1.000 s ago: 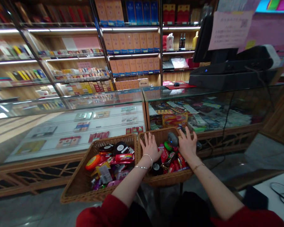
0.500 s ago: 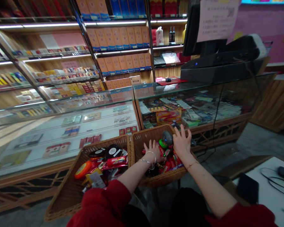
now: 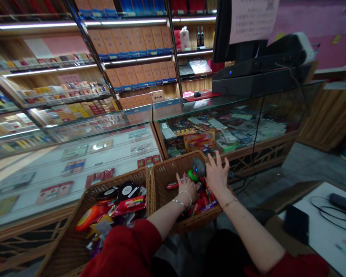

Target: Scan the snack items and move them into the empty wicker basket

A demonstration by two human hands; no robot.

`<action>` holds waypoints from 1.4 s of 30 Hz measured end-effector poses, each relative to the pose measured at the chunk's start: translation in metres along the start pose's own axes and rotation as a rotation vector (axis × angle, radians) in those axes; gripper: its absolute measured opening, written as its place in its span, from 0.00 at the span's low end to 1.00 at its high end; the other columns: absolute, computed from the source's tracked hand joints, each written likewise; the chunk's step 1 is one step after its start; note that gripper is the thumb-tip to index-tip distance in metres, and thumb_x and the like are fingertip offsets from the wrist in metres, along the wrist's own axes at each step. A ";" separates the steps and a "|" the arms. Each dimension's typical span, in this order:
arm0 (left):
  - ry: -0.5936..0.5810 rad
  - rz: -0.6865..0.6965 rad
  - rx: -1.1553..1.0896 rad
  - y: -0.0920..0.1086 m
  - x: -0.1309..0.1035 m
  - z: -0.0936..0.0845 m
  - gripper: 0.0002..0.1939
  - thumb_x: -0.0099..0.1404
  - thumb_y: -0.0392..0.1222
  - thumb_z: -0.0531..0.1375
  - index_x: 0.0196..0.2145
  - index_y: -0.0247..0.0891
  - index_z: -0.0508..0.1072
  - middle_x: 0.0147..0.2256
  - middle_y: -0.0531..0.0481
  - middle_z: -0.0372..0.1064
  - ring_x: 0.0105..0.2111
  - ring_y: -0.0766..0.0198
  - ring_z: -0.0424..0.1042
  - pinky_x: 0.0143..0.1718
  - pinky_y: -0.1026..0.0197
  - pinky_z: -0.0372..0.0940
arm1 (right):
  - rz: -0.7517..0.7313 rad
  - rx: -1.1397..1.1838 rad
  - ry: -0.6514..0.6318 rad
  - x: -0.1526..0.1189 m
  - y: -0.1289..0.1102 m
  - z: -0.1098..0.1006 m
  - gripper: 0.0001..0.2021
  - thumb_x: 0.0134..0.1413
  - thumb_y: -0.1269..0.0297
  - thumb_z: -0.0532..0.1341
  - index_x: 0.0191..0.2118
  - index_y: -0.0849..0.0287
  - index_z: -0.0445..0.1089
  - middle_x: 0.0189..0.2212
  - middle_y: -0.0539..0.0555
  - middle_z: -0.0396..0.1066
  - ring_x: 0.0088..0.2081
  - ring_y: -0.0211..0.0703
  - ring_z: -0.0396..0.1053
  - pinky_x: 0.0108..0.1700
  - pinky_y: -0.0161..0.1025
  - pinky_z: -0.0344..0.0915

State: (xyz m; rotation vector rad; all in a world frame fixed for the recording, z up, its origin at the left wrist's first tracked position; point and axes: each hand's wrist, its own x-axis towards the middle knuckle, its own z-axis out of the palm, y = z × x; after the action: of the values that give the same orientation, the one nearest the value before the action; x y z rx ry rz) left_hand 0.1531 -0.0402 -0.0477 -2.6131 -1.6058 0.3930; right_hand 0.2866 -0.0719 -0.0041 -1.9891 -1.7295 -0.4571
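Observation:
Two woven baskets stand side by side in front of me. My left hand, a bracelet at its wrist, reaches into the right basket with fingers apart over packaged sweets. A red stick-shaped packet lies by its fingertips. My right hand is over the right side of that basket, fingers spread. Touching or close beside it is a grey rounded object with a small blue light; its far side is hidden. A bright green round item lies between the hands.
The left basket holds red packets, black round containers and an orange item. Behind the baskets run glass display counters. A monitor stands above. At right, a white table bears a black phone-like slab and cables.
The view has shifted slightly, so the scene slides left. The red stick-shaped packet shows more clearly beside my left fingers. Both hands stay over the right basket.

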 end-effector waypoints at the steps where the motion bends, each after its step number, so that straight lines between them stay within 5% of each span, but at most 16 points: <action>1: 0.004 0.004 -0.002 0.000 0.001 0.000 0.32 0.62 0.59 0.55 0.57 0.37 0.72 0.66 0.34 0.57 0.70 0.37 0.42 0.65 0.25 0.22 | 0.000 0.004 0.001 0.000 0.000 0.000 0.17 0.55 0.74 0.55 0.46 0.59 0.76 0.65 0.55 0.62 0.69 0.60 0.45 0.64 0.65 0.44; 6: 0.049 0.055 -0.026 -0.016 0.005 -0.002 0.25 0.65 0.51 0.52 0.55 0.43 0.74 0.62 0.39 0.65 0.70 0.42 0.45 0.65 0.27 0.19 | 0.001 0.028 0.001 0.001 0.001 -0.002 0.16 0.53 0.73 0.56 0.45 0.58 0.77 0.65 0.55 0.62 0.70 0.60 0.44 0.65 0.66 0.43; 11: -0.015 -0.033 -0.035 -0.046 0.005 -0.007 0.22 0.63 0.44 0.54 0.53 0.43 0.75 0.62 0.40 0.66 0.69 0.41 0.49 0.65 0.24 0.28 | 0.000 0.043 0.030 -0.001 0.001 0.001 0.16 0.50 0.74 0.56 0.42 0.58 0.77 0.64 0.56 0.63 0.69 0.60 0.44 0.64 0.65 0.42; 17: -0.060 -0.104 -0.053 -0.056 -0.002 -0.008 0.33 0.58 0.61 0.60 0.57 0.43 0.71 0.66 0.35 0.58 0.69 0.36 0.46 0.62 0.20 0.31 | 0.000 0.028 0.048 -0.002 0.002 0.005 0.17 0.51 0.74 0.55 0.43 0.59 0.76 0.64 0.56 0.63 0.69 0.58 0.43 0.64 0.65 0.42; 21: -0.101 -0.074 -0.068 -0.052 -0.006 -0.004 0.41 0.52 0.62 0.65 0.60 0.43 0.67 0.66 0.34 0.57 0.69 0.35 0.47 0.61 0.19 0.32 | 0.000 0.031 0.041 -0.002 0.003 0.006 0.16 0.51 0.74 0.55 0.43 0.60 0.76 0.64 0.56 0.63 0.69 0.58 0.43 0.65 0.65 0.42; 26: 0.015 -0.025 -0.059 -0.054 -0.003 -0.012 0.24 0.67 0.45 0.55 0.60 0.46 0.67 0.62 0.39 0.65 0.67 0.41 0.55 0.63 0.20 0.32 | -0.002 0.045 0.059 -0.002 0.004 0.008 0.16 0.50 0.74 0.56 0.43 0.59 0.76 0.64 0.57 0.63 0.70 0.58 0.42 0.65 0.65 0.40; 29: 0.084 0.125 -0.019 -0.060 0.006 -0.025 0.21 0.70 0.37 0.50 0.56 0.50 0.70 0.60 0.47 0.68 0.67 0.52 0.54 0.67 0.30 0.26 | 0.009 0.051 0.055 -0.002 0.004 0.006 0.17 0.50 0.73 0.56 0.45 0.59 0.76 0.64 0.57 0.63 0.70 0.58 0.42 0.65 0.65 0.40; 35: 0.146 0.685 0.103 -0.066 0.026 -0.032 0.20 0.68 0.34 0.56 0.48 0.61 0.76 0.61 0.58 0.67 0.65 0.63 0.57 0.71 0.45 0.40 | 0.042 0.061 0.026 -0.001 0.003 0.002 0.17 0.51 0.73 0.56 0.46 0.58 0.75 0.65 0.57 0.62 0.70 0.59 0.43 0.65 0.65 0.42; 42: 0.049 0.795 0.051 -0.062 0.033 -0.027 0.20 0.67 0.32 0.55 0.42 0.61 0.77 0.58 0.61 0.69 0.65 0.69 0.56 0.71 0.50 0.42 | 0.050 0.088 0.073 0.000 0.004 0.006 0.18 0.45 0.76 0.59 0.44 0.58 0.76 0.64 0.55 0.63 0.69 0.60 0.44 0.64 0.66 0.41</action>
State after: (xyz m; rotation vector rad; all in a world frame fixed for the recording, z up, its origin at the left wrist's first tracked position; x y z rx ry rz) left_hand 0.1200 0.0197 -0.0173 -3.0709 -0.4622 0.3726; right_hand 0.2902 -0.0694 -0.0097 -1.9249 -1.6237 -0.4235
